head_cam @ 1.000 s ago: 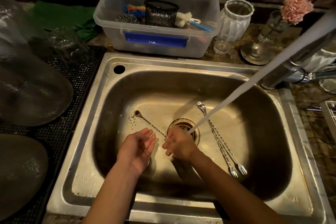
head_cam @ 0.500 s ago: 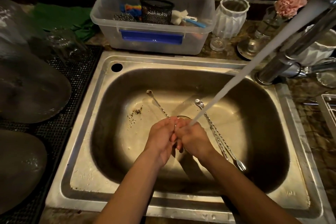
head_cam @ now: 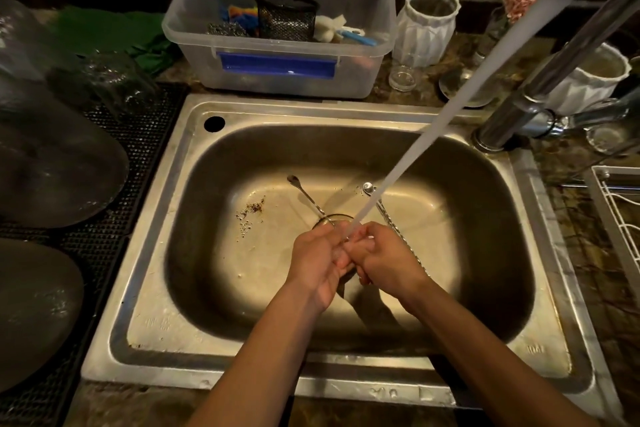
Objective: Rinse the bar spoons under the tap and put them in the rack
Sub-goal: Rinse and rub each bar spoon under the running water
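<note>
Over the drain of the steel sink (head_cam: 194, 163), my left hand (head_cam: 320, 262) and my right hand (head_cam: 384, 258) are pressed together around the lower stem of a bar spoon (head_cam: 303, 191). Its small bowl points up and to the left of my hands. The stream of water (head_cam: 440, 125) from the tap (head_cam: 540, 90) lands on my fingers where they meet. Two more bar spoons (head_cam: 382, 206) lie on the sink floor to the right, mostly hidden behind my right hand. A white wire rack (head_cam: 620, 218) shows at the right edge.
A clear plastic tub (head_cam: 280, 73) with a mesh cup and sponges stands behind the sink. White ribbed vases (head_cam: 427, 28), small glasses and a pink flower sit at the back right. Dark plates and upturned glasses rest on a black mat (head_cam: 138, 135) at the left. Brown crumbs dot the sink floor.
My hands came together over the drain; the left one joined the right on the spoon's stem. The spoon's bowl lifted and swung to the right, under the water stream.
</note>
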`<state>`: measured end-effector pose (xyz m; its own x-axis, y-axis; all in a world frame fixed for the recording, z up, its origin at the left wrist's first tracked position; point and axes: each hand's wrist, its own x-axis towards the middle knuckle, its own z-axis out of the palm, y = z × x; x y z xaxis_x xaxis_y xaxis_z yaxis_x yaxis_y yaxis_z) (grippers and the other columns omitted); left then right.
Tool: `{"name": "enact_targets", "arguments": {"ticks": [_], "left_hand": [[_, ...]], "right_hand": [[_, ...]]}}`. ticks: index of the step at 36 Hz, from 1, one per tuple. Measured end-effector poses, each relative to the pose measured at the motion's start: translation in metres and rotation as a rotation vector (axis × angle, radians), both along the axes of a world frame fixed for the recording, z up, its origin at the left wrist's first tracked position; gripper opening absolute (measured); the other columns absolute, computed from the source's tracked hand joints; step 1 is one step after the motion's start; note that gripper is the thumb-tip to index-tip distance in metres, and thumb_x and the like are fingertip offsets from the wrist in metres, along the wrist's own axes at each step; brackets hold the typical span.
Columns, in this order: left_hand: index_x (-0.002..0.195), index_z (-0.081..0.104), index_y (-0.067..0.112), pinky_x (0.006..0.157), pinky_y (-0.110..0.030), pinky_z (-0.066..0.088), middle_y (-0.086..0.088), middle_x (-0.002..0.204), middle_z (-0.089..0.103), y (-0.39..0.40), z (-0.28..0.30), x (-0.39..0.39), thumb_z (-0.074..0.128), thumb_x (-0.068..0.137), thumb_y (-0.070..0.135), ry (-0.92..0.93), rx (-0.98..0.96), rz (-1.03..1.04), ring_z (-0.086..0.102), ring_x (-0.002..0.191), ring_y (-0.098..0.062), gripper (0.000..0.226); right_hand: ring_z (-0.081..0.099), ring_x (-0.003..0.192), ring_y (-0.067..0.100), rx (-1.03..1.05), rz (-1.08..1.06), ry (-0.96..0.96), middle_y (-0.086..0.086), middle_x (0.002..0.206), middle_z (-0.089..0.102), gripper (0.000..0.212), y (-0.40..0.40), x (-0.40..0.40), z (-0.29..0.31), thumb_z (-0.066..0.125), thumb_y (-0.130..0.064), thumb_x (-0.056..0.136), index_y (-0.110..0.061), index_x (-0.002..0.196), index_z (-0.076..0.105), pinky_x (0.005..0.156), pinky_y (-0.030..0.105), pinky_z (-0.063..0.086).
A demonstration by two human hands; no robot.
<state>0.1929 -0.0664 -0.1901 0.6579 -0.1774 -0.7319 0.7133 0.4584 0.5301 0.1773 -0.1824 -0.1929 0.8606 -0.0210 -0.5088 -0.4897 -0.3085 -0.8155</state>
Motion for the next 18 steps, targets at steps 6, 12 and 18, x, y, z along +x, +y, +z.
{"name": "enact_targets", "arguments": {"ticks": [6, 12, 18], "left_hand": [[0.111, 0.067, -0.007, 0.093, -0.037, 0.048, -0.025, 0.105, 0.074, -0.003, 0.006, -0.008, 0.051, 0.100, 0.008, -0.014, -0.028, 0.039, 0.075, 0.091, -0.028, 0.025], [0.119, 0.062, -0.008, 0.069, -0.037, 0.051, -0.025, 0.106, 0.074, -0.003, 0.013, -0.011, 0.047, 0.102, 0.010, 0.005, -0.047, 0.064, 0.073, 0.097, -0.034, 0.028], [0.120, 0.060, -0.012, 0.080, -0.034, 0.062, -0.024, 0.101, 0.075, -0.004, 0.018, -0.014, 0.042, 0.104, 0.004, 0.000, -0.073, 0.137, 0.076, 0.091, -0.026, 0.028]], "right_hand": [[0.052, 0.044, 0.013, 0.004, 0.000, -0.005, 0.012, 0.076, 0.067, 0.015, -0.007, -0.008, 0.011, 0.063, -0.009, 0.093, -0.001, 0.104, 0.055, 0.044, 0.029, 0.044], [0.063, 0.048, 0.005, -0.020, 0.047, -0.023, 0.016, 0.075, 0.076, 0.011, -0.021, -0.018, 0.016, 0.063, -0.008, 0.093, -0.005, 0.092, 0.053, 0.042, 0.014, 0.042], [0.058, 0.041, -0.003, -0.100, 0.110, -0.035, 0.005, 0.069, 0.077, 0.014, -0.033, -0.030, 0.023, 0.065, -0.012, 0.093, -0.013, 0.084, 0.054, 0.040, 0.010, 0.041]]}}
